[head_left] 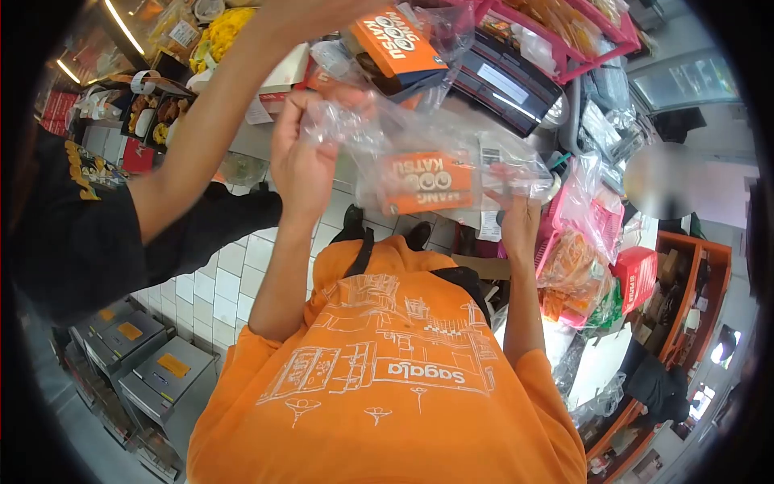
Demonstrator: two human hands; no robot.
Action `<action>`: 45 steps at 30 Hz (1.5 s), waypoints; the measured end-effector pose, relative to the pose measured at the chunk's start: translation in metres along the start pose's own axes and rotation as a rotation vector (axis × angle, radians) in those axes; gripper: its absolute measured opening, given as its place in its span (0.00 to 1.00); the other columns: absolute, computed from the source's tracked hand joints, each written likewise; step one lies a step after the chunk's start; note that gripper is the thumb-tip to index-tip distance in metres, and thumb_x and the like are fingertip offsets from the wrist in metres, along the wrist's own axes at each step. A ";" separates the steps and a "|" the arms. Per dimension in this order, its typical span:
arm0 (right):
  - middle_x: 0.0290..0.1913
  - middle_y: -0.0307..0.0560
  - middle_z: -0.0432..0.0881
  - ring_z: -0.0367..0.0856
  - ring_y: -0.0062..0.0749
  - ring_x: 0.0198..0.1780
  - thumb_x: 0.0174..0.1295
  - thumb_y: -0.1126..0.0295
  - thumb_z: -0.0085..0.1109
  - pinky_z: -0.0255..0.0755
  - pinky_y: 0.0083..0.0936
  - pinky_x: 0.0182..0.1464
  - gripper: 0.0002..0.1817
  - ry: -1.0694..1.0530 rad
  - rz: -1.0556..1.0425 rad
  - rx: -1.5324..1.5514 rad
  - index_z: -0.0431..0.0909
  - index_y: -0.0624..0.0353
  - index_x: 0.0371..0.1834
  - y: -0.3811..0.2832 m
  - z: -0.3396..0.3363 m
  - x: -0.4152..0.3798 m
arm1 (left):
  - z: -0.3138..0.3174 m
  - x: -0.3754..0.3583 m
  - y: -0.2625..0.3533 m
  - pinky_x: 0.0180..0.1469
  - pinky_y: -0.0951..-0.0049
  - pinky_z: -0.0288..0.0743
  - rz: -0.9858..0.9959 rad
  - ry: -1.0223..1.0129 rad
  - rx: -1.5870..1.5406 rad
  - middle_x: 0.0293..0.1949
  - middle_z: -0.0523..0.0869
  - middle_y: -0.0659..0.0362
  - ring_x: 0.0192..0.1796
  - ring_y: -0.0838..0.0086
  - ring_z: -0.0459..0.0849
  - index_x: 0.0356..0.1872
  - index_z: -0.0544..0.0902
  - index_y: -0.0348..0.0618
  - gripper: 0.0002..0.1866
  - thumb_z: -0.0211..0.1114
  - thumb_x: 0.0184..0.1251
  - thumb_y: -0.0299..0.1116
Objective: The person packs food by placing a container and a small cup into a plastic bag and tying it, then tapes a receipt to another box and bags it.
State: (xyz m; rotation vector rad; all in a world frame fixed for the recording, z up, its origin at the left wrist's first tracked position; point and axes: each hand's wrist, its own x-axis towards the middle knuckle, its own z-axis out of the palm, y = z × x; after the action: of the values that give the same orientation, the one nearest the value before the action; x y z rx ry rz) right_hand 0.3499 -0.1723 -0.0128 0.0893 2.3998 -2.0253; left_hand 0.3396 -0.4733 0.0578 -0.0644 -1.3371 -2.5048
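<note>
A clear plastic bag is stretched between my two hands, with an orange printed box inside it. My left hand is closed on the gathered end of the bag. At the bag's other end, my right hand grips its corner, fingers partly covered by the plastic. White printed slips show close to my right hand. Just beyond, on the counter, stands another orange and black box in clear plastic.
On the left, a co-worker in a black shirt reaches an arm across the counter. A black device with a lit panel stands ahead. Pink baskets with packed items and an orange shelf are to the right.
</note>
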 end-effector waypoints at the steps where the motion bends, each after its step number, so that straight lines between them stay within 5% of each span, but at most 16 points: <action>1: 0.59 0.52 0.77 0.81 0.35 0.54 0.77 0.68 0.36 0.79 0.35 0.58 0.20 -0.072 -0.137 -0.097 0.71 0.70 0.62 0.017 -0.007 0.006 | 0.007 0.006 0.001 0.61 0.63 0.79 0.017 -0.022 -0.049 0.49 0.85 0.46 0.56 0.61 0.85 0.41 0.72 0.38 0.02 0.51 0.74 0.23; 6: 0.68 0.52 0.69 0.79 0.37 0.56 0.71 0.78 0.36 0.74 0.29 0.60 0.29 0.018 -0.327 -0.354 0.56 0.66 0.76 0.044 -0.006 0.009 | 0.038 -0.007 0.003 0.65 0.64 0.74 -0.052 -0.283 0.488 0.57 0.83 0.52 0.62 0.63 0.80 0.43 0.79 0.40 0.13 0.56 0.58 0.15; 7: 0.59 0.56 0.79 0.74 0.41 0.64 0.73 0.66 0.47 0.61 0.35 0.70 0.20 -0.007 -0.136 -0.066 0.72 0.69 0.62 0.018 -0.001 0.001 | 0.039 -0.022 0.009 0.66 0.62 0.72 0.000 -0.348 0.712 0.58 0.83 0.50 0.63 0.61 0.80 0.43 0.79 0.40 0.14 0.56 0.57 0.14; 8: 0.58 0.56 0.79 0.75 0.39 0.64 0.72 0.65 0.50 0.65 0.35 0.67 0.22 -0.115 -0.238 -0.214 0.69 0.68 0.64 0.015 -0.007 0.009 | 0.039 -0.038 0.012 0.68 0.60 0.70 0.050 -0.405 0.945 0.59 0.82 0.49 0.63 0.59 0.79 0.43 0.79 0.39 0.15 0.56 0.55 0.14; 10: 0.60 0.57 0.78 0.76 0.37 0.63 0.66 0.57 0.62 0.71 0.32 0.62 0.29 -0.228 0.031 -0.124 0.68 0.64 0.64 -0.018 -0.001 0.001 | 0.033 -0.071 0.012 0.69 0.60 0.66 0.151 -0.416 0.947 0.60 0.81 0.49 0.67 0.51 0.74 0.43 0.80 0.39 0.19 0.55 0.49 0.12; 15: 0.70 0.58 0.68 0.61 0.55 0.74 0.49 0.57 0.72 0.53 0.57 0.74 0.37 -0.558 -0.553 -1.059 0.74 0.61 0.63 0.041 0.023 0.019 | 0.016 -0.162 0.011 0.70 0.59 0.65 -0.062 -0.126 1.063 0.71 0.69 0.47 0.73 0.53 0.68 0.68 0.68 0.41 0.35 0.64 0.55 0.19; 17: 0.71 0.52 0.68 0.58 0.58 0.75 0.44 0.53 0.75 0.39 0.63 0.76 0.38 -0.421 -0.691 -0.943 0.78 0.57 0.60 0.087 0.032 0.018 | 0.003 -0.199 0.008 0.67 0.56 0.70 -0.311 0.016 1.180 0.69 0.72 0.48 0.69 0.54 0.72 0.69 0.68 0.42 0.33 0.65 0.60 0.24; 24: 0.65 0.57 0.75 0.63 0.58 0.72 0.55 0.58 0.65 0.43 0.58 0.77 0.26 -0.244 -0.695 -0.927 0.80 0.62 0.56 0.070 0.045 -0.001 | -0.121 -0.364 -0.041 0.48 0.68 0.81 -0.643 0.184 1.037 0.49 0.88 0.52 0.47 0.66 0.88 0.57 0.77 0.39 0.17 0.61 0.67 0.25; 26: 0.61 0.56 0.79 0.69 0.55 0.69 0.60 0.62 0.59 0.49 0.55 0.76 0.23 -0.170 -0.946 -0.817 0.79 0.63 0.55 0.111 0.056 0.010 | -0.182 -0.433 -0.071 0.46 0.70 0.80 -0.802 0.314 1.090 0.42 0.90 0.54 0.46 0.67 0.88 0.52 0.81 0.40 0.16 0.62 0.62 0.28; 27: 0.59 0.54 0.81 0.72 0.54 0.66 0.62 0.63 0.57 0.52 0.53 0.74 0.20 -0.072 -1.144 -0.606 0.80 0.62 0.55 0.137 0.057 0.021 | -0.239 -0.492 -0.102 0.47 0.67 0.80 -0.539 0.290 1.069 0.40 0.90 0.53 0.45 0.63 0.88 0.49 0.84 0.43 0.16 0.64 0.60 0.34; 28: 0.59 0.54 0.81 0.72 0.54 0.66 0.62 0.63 0.57 0.52 0.53 0.74 0.20 -0.096 -1.243 -0.532 0.80 0.62 0.55 0.136 0.056 0.024 | -0.252 -0.517 -0.101 0.50 0.64 0.80 -0.740 0.282 1.231 0.42 0.90 0.51 0.47 0.58 0.88 0.47 0.85 0.43 0.16 0.63 0.59 0.38; 31: 0.62 0.55 0.78 0.72 0.61 0.64 0.58 0.56 0.65 0.58 0.58 0.69 0.23 -0.109 -1.126 -0.849 0.81 0.52 0.56 0.121 0.064 0.023 | -0.334 -0.640 -0.138 0.46 0.65 0.83 -0.818 0.338 1.189 0.42 0.90 0.51 0.43 0.60 0.90 0.46 0.87 0.45 0.17 0.69 0.58 0.40; 34: 0.67 0.59 0.74 0.66 0.63 0.70 0.64 0.49 0.58 0.52 0.58 0.74 0.27 -0.261 -0.928 -1.191 0.79 0.52 0.61 0.176 0.044 0.048 | -0.339 -0.712 -0.123 0.25 0.64 0.81 -0.903 0.980 0.216 0.34 0.89 0.54 0.32 0.68 0.89 0.45 0.85 0.39 0.10 0.63 0.67 0.32; 37: 0.74 0.60 0.65 0.58 0.61 0.76 0.64 0.47 0.57 0.42 0.56 0.78 0.35 -0.409 -0.508 -1.407 0.70 0.55 0.70 0.108 0.066 0.015 | -0.333 -0.768 -0.138 0.27 0.64 0.82 -0.825 1.258 0.506 0.33 0.90 0.51 0.29 0.67 0.89 0.43 0.85 0.36 0.11 0.58 0.66 0.30; 40: 0.76 0.63 0.62 0.53 0.60 0.78 0.63 0.45 0.57 0.36 0.55 0.79 0.41 -0.238 -0.507 -1.446 0.65 0.60 0.74 0.086 0.080 -0.017 | -0.340 -0.838 -0.184 0.30 0.66 0.84 -0.640 1.005 1.124 0.29 0.90 0.52 0.26 0.68 0.89 0.36 0.86 0.36 0.12 0.57 0.64 0.32; 45: 0.73 0.66 0.65 0.57 0.64 0.75 0.62 0.46 0.58 0.44 0.53 0.78 0.39 -0.208 -0.440 -1.378 0.69 0.63 0.70 0.094 0.089 -0.027 | -0.291 -0.861 -0.235 0.35 0.68 0.86 -1.041 1.165 0.415 0.37 0.92 0.60 0.38 0.72 0.91 0.36 0.88 0.45 0.07 0.65 0.59 0.25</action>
State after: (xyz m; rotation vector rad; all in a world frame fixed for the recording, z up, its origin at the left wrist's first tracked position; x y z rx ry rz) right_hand 0.3773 -0.2451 -0.1195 -0.6234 3.1584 -0.0074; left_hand 1.1236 -0.3812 -0.4499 2.2265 -1.3541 -1.9461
